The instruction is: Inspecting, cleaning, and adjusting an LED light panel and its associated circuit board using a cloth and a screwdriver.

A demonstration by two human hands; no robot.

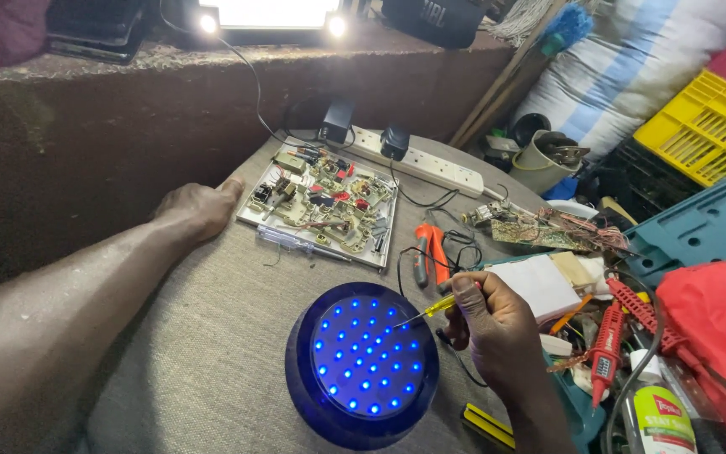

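A round dark lamp (361, 363) with several glowing blue lights lies on the grey cloth-covered table (212, 336). My right hand (493, 324) holds a small yellow-handled screwdriver (430, 308), its tip resting on the lamp's lit face. My left hand (197, 207) rests on the table at the left edge of an open tray of circuit boards (323, 206), its thumb touching the tray's corner, holding nothing.
A white power strip (426, 160) with plugged adapters lies behind the tray. Orange pliers (432, 252), a loose circuit board (539, 229), a white box (539, 286), a red probe tool (608, 340) and red cloth (720, 315) crowd the right. Yellow crate (707, 126) far right.
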